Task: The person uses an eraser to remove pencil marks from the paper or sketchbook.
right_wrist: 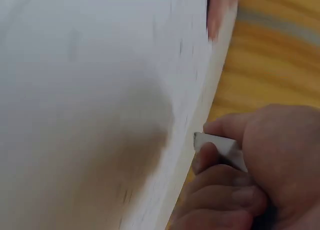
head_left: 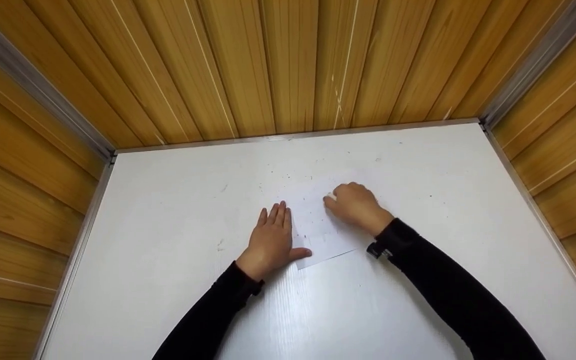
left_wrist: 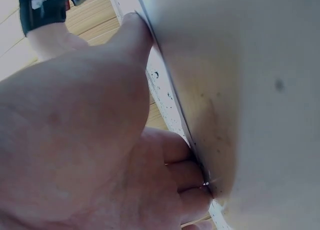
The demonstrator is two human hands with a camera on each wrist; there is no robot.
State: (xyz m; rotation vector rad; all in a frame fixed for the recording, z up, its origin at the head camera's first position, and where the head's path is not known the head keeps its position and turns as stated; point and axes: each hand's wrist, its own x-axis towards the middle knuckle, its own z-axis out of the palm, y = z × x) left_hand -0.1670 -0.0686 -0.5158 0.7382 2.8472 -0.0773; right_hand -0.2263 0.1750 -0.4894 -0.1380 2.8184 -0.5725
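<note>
A sheet of white paper (head_left: 325, 246) lies on the white table, with dark crumbs (head_left: 311, 213) scattered over it. My left hand (head_left: 271, 242) rests flat along the paper's left side, fingers straight and thumb spread over its lower left corner. In the right wrist view, my right hand (right_wrist: 260, 165) pinches a small white eraser (right_wrist: 218, 142) between thumb and forefinger, the other fingers curled. The eraser's dirty end is right at the paper's surface. From the head view, my right hand is over the paper's upper right part and mostly hides the eraser.
The white table (head_left: 168, 210) carries more dark specks beyond the paper. Wood-grain panels (head_left: 288, 65) rise at the back and on both sides, with grey metal strips at the corners. Black sleeves cover both forearms, and a dark band (head_left: 379, 250) sits at the right wrist.
</note>
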